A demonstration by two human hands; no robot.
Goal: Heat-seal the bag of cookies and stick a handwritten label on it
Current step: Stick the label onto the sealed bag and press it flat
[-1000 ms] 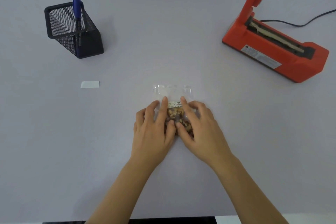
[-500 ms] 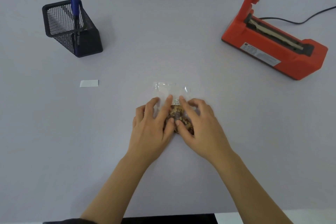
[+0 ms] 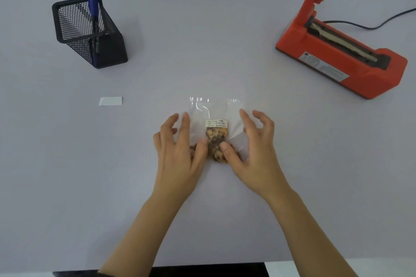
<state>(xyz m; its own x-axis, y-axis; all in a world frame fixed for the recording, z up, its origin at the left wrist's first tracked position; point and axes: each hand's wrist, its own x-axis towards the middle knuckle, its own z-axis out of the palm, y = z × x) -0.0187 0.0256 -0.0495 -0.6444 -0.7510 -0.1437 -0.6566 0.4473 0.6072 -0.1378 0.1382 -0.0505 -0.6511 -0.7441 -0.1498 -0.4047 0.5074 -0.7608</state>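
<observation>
A clear plastic bag (image 3: 217, 109) of brown cookies (image 3: 213, 140) lies flat in the middle of the table. A small handwritten label (image 3: 216, 123) is stuck on its front, above the cookies. My left hand (image 3: 177, 157) is at the bag's left side and my right hand (image 3: 255, 155) at its right side. On both hands the fingers are spread and lifted, with only the thumbs resting on the cookies. The bag's lower edge is hidden under my hands.
An orange heat sealer (image 3: 337, 63) with its arm raised stands at the back right, its black cable (image 3: 382, 23) trailing off right. A black mesh holder (image 3: 90, 36) with a blue pen (image 3: 93, 4) stands back left. A white paper strip (image 3: 110, 101) lies left of the bag.
Both hands lay together over the bag, fingers pressing on the label. They have now slid apart to the bag's sides and lifted their fingers, uncovering the label and cookies.
</observation>
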